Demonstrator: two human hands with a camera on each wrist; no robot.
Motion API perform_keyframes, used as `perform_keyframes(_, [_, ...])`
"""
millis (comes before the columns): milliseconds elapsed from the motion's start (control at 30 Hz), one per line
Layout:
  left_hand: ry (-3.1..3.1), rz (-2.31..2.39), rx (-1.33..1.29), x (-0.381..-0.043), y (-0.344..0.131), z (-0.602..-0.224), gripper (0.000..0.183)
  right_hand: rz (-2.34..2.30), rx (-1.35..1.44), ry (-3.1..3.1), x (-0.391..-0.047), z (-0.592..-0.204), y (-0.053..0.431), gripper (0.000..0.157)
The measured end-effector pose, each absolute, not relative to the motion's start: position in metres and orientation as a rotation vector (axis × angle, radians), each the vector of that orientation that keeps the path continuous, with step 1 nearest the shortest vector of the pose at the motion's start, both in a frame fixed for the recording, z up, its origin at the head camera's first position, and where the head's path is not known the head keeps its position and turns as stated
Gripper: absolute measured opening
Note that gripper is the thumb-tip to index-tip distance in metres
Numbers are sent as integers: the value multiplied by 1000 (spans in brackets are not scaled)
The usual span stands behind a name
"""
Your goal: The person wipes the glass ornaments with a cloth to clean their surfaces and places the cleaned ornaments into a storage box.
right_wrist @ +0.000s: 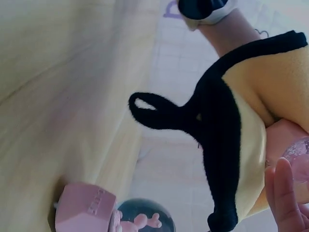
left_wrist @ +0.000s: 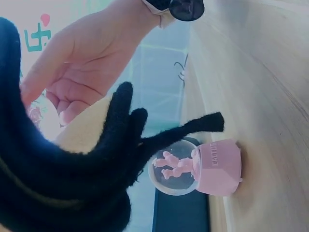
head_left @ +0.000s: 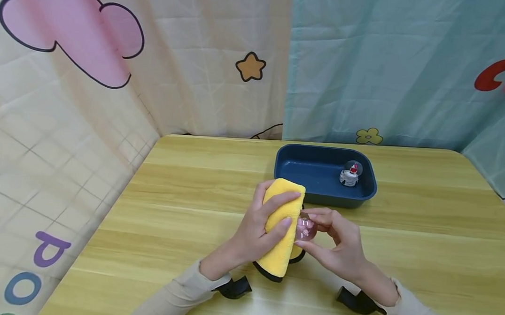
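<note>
My left hand (head_left: 251, 232) grips a folded yellow cloth (head_left: 278, 258) with black edging, thumb and fingers spread over its outer face. The cloth is pressed around the base of a small pink snow globe (head_left: 305, 229). From the other side my right hand (head_left: 342, 241) pinches that globe's clear dome between thumb and fingers. In the right wrist view, its pink base (right_wrist: 282, 137) sits in the cloth's fold. A second pink snow globe (left_wrist: 219, 166), marked CACTUS, stands upright on the table close by; the cloth and hands hide it in the head view.
Behind the hands stands a dark blue bin (head_left: 324, 198). A white-based snow globe (head_left: 350, 177) with a red figure rests at its right end. The wooden table (head_left: 170, 196) extends to both sides, with printed curtains (head_left: 221, 99) along its back and sides.
</note>
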State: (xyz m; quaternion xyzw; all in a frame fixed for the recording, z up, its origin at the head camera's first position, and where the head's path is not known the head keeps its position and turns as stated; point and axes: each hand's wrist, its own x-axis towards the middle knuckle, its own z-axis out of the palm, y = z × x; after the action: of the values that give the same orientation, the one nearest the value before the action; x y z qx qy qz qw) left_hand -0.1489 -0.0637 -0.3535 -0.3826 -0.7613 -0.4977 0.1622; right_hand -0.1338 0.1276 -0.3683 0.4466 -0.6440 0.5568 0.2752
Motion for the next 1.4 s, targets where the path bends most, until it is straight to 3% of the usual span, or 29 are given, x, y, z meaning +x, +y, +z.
perform_keyframes(267, [-2191, -1364, -1092, -149, -64, -356, 41, 1804, 923, -2022, -124, -362, 131, 42])
perform_keyframes(500, [-2169, -1267, -1118, -149, -64, -357, 44, 2396, 860, -2128, -131, -354, 136, 16])
perform_keyframes(667, [-2158, -1209, -1128, -149, -64, -357, 44, 2720, 797, -2117, -135, -352, 139, 11])
perform_keyframes(1000, [-2199, -1240, -1116, -150, -64, -354, 43, 2587, 685, -2232, -133, -350, 139, 11])
perform_keyframes(1400, [-2179, -1374, -1129, -150, -64, -352, 35, 1983, 836, -2165, -121, -354, 133, 32])
